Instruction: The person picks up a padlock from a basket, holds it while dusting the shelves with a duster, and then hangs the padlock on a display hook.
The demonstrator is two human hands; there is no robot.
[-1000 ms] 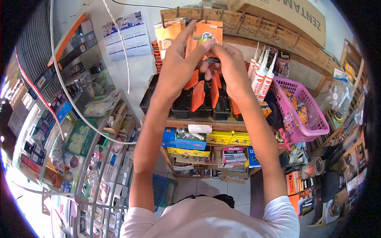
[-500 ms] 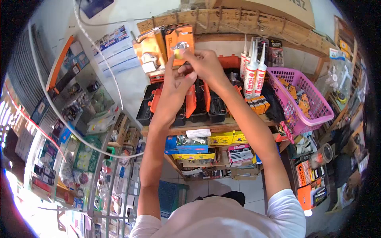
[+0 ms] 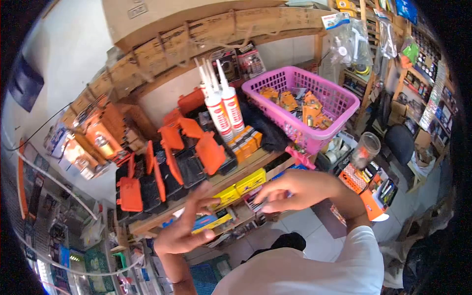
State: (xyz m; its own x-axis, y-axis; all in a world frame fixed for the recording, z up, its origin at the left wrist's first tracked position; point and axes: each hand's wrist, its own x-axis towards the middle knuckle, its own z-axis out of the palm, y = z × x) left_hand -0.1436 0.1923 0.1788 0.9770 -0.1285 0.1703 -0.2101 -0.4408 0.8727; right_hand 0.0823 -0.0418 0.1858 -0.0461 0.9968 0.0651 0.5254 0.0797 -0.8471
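Note:
My left hand (image 3: 184,228) is raised in front of the bench's front edge, its fingers spread and nothing seen in them. To its right, my right hand (image 3: 302,191) hovers before the lower shelf, fingers loosely bent and apart from the thumb, with no held thing visible. Behind the left hand stand black organizer boxes with raised orange lids (image 3: 210,151). White sealant tubes (image 3: 216,115) with long nozzles stand upright farther back, beside small orange boxes (image 3: 246,142). Orange-backed packages (image 3: 101,135) hang on the wall at the left.
A pink basket (image 3: 339,120) holding orange packets stands on the right of the wooden bench (image 3: 142,226). Yellow boxes (image 3: 250,182) sit on the shelf below. A clear jar (image 3: 366,147) is farther right. Glass shelving lines the left side.
Both hands have come down from the hanging orange packages, where they fingered a small yellow and silvery item, and have moved apart. The view has turned right, towards the pink basket.

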